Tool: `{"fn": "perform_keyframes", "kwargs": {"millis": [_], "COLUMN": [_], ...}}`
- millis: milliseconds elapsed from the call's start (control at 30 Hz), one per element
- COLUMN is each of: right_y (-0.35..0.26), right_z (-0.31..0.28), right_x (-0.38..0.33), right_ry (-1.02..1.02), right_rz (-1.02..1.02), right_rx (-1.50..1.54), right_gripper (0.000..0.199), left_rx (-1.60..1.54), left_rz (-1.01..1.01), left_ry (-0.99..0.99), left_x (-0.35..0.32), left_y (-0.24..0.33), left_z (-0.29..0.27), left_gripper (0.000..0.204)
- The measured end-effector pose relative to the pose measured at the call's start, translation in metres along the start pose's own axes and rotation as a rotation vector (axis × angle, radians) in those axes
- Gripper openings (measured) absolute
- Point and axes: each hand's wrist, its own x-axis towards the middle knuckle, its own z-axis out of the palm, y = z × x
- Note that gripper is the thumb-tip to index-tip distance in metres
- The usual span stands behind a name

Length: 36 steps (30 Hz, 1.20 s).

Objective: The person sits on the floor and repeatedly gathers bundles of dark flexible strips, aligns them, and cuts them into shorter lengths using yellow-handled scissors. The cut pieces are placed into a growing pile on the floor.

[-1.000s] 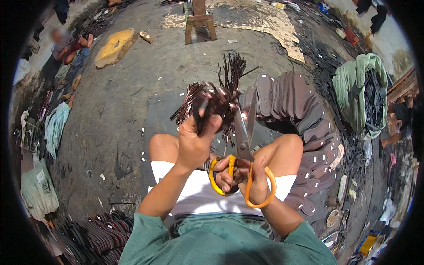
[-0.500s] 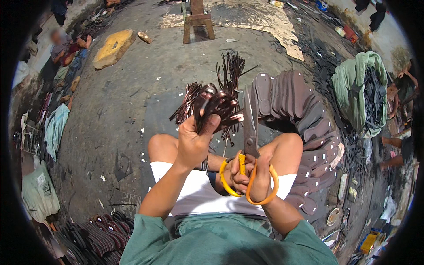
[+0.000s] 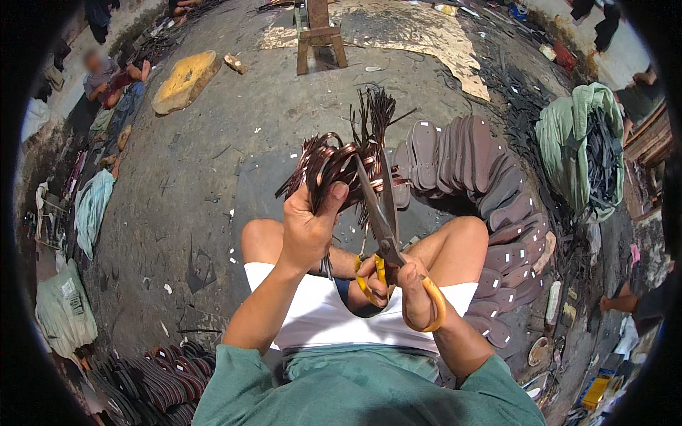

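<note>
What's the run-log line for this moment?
left hand: holds brown strips | right hand: holds scissors, blades apart | soles: curved row, right

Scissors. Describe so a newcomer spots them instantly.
Find the white garment at lower centre, then the right hand over its right side. The scissors there point up toward the dark, glossy strips. Metal blades and yellow-orange handle loops set them apart from those strips.

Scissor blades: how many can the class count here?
2, spread apart on the scissors in the right hand: the left blade near the dark strips in the left hand, the right blade beside it. Others may be hidden from view.
</note>
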Motion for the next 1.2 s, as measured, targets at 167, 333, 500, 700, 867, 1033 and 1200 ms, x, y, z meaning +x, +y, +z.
{"fn": "perform_keyframes", "kwargs": {"millis": [167,333,500,700,867,1033,1200], "right_y": [0.001,-0.004,0.011,0.000,0.051,0.063,0.044], "right_z": [0.000,0.005,-0.006,-0.004,-0.007,-0.023,-0.017], "right_x": [0.000,0.011,0.009,0.014,0.005,0.004,0.000], "right_ry": [-0.011,0.024,-0.088,-0.058,0.135,-0.072,0.172], "right_rz": [-0.004,-0.076,-0.109,0.012,0.003,-0.083,0.023], "right_rx": [0.017,0.176,0.278,0.416,0.455,0.500,0.269], "right_gripper": [0.067,0.076,0.084,0.087,0.084,0.072,0.090], "left_rx": [0.001,0.001,-0.115,-0.023,0.050,0.120,0.170], "left_rz": [0.077,0.098,-0.053,0.028,-0.047,0.092,0.115], "left_ry": [-0.092,-0.169,-0.117,-0.307,-0.299,-0.249,-0.321], "left_x": [-0.002,-0.006,-0.010,-0.016,-0.013,-0.011,-0.007], "left_y": [0.003,-0.010,-0.003,-0.009,-0.005,0.000,-0.002], "left_z": [0.003,-0.009,-0.003,-0.004,-0.009,-0.003,-0.003], "left_gripper": [0.024,0.032,0.037,0.029,0.031,0.032,0.024]}}
